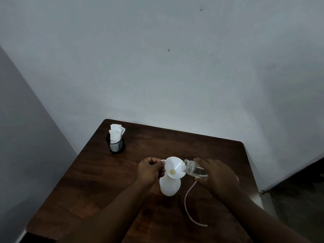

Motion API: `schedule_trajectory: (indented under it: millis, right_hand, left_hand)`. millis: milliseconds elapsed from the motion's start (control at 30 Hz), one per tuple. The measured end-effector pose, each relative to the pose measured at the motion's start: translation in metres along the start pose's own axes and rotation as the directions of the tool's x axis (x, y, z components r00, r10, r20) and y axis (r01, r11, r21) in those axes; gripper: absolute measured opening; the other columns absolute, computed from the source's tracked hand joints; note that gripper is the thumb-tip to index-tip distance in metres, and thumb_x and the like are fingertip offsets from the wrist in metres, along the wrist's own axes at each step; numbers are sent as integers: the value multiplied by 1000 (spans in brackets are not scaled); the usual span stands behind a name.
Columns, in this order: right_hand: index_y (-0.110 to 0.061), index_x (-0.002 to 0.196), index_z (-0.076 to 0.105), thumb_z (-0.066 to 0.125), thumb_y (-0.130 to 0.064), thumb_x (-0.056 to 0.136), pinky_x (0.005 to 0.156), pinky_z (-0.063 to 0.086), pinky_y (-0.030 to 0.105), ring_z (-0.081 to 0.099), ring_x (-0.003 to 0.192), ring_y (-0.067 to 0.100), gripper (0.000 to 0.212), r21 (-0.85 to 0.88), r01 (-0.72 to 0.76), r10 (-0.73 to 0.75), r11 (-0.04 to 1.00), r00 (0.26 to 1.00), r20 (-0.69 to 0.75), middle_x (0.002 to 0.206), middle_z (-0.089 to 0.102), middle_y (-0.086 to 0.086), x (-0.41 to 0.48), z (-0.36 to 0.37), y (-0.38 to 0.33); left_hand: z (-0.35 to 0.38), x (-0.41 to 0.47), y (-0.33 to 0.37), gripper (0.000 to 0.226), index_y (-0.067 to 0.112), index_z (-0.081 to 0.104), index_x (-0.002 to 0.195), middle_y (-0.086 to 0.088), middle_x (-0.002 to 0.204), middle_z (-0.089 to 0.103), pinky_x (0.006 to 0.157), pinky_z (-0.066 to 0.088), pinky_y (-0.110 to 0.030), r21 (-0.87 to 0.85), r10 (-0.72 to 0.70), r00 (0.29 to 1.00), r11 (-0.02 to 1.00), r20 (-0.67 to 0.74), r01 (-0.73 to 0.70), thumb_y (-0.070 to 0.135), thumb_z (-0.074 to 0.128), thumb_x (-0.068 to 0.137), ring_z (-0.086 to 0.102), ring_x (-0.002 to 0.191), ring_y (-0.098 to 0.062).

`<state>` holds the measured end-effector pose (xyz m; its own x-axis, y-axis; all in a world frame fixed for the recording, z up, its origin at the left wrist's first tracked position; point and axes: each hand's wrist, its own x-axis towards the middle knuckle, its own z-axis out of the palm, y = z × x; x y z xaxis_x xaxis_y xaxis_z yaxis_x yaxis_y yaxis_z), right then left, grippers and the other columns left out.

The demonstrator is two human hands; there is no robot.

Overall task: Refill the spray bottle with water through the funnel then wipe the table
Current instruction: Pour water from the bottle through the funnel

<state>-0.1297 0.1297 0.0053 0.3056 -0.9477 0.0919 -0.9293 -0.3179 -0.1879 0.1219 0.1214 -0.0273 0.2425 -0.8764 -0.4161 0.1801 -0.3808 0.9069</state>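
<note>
Behind right hand (217, 178) — sprayer head hidden, tube (188, 206) showing.

Dim, soft focus, wide-angle edge warp

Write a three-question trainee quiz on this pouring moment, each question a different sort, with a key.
1. True or false: the left hand steadies the white funnel by its small side tab.
2. Multiple choice: the clear jar in the right hand is A) upright on the table, B) tipped with its mouth over the funnel's rim, C) capped and lying flat.
3. Fill in: the white tissues stand in a black mesh ____ at the far left corner of the table.

Key: 1 true; 2 B; 3 holder. The funnel sits in the white spray bottle; a thin tube lies beside it.
</note>
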Motion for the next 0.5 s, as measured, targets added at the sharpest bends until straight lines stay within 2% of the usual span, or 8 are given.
schedule_trajectory:
  millis: [233, 500]
  right_hand:
    - [-42, 132, 52, 74, -56, 72, 77, 52, 36, 61, 94, 14, 66, -29, 16, -16, 999, 1000, 7, 109, 66, -14, 2, -2, -1]
    - [-42, 131, 52, 77, -56, 70, 74, 53, 36, 62, 92, 15, 67, -50, 12, -12, 999, 1000, 6, 107, 67, -13, 2, -1, 0]
  left_hand:
    - [-1, -2, 1, 9, -5, 70, 91, -28, 88, 74, 73, 62, -43, -10, -4, 1000, 1000, 5, 4, 4, 73, 90, 69, 72, -28]
    - [0, -3, 1, 8, -3, 71, 89, -26, 86, 75, 80, 63, -52, -3, 6, 1000, 1000, 4, -6, 4, 73, 90, 70, 76, -31]
